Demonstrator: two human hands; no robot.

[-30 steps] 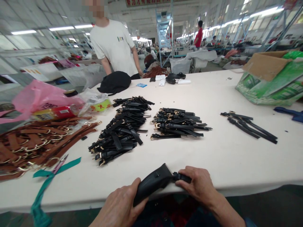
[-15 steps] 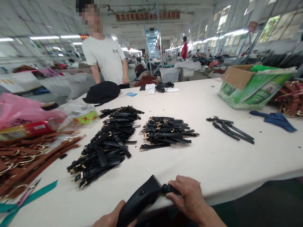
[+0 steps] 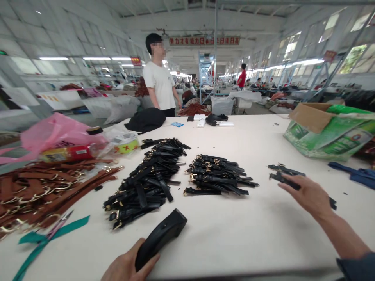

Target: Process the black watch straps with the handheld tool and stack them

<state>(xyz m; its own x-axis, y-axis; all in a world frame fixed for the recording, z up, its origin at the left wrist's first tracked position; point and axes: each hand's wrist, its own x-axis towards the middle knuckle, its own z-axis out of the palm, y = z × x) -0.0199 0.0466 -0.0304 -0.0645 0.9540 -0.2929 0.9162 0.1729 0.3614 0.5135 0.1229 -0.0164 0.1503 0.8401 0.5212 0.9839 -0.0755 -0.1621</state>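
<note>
My left hand (image 3: 129,262) is wrapped round a curved black handheld device (image 3: 161,238) at the table's front edge. Far to the right, my right hand (image 3: 307,194) reaches over a small group of black buckled straps (image 3: 285,170), its fingers on one of them; whether they grip it is hard to tell. In the middle lies a pile of black straps with gold buckles (image 3: 216,175). A larger, longer pile of similar straps (image 3: 149,175) lies left of it.
Brown straps with rings (image 3: 43,187), scissors (image 3: 60,226) with teal ribbon and a pink bag (image 3: 58,134) lie left. A black cap (image 3: 146,119) is at the back, a green box (image 3: 331,132) and blue cloth (image 3: 360,175) right. A person (image 3: 162,86) stands behind the table.
My right hand has left the front of the device, where it held a black strap, and moved right to the small group. That strap is out of sight. The view has shifted.
</note>
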